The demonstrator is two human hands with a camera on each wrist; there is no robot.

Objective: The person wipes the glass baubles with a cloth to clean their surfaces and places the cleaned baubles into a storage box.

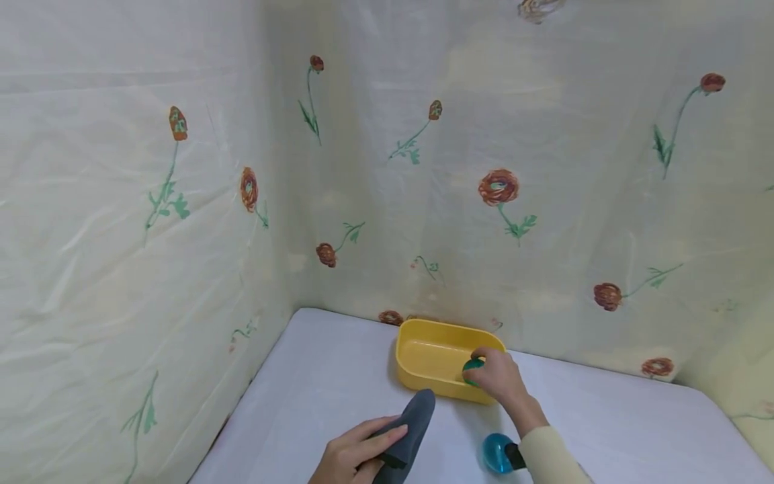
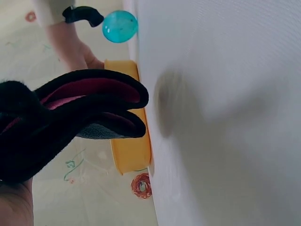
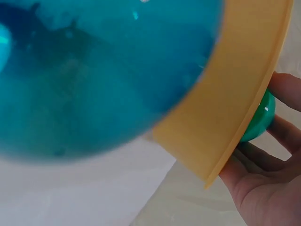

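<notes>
My left hand (image 1: 357, 452) grips a dark grey folded object (image 1: 417, 417) with black edges; the left wrist view shows a magenta inside, and its exact kind is unclear. It is held up off the table, in front of the yellow tub (image 1: 444, 388). My right hand (image 1: 498, 376) reaches over the tub's near right side. Between its thumb and fingers it pinches a shiny green ball (image 3: 260, 120), partly hidden by the tub's rim in the right wrist view. Below the right wrist is a see-through blue ball (image 1: 496, 453), large and blurred in the right wrist view.
A white-covered table (image 1: 326, 383) carries the tub near its back edge. Behind it and on the left hang pale curtains (image 1: 387, 188) printed with red flowers. A black strap or mount (image 1: 514, 456) sits at the right wrist, close beside the blue ball.
</notes>
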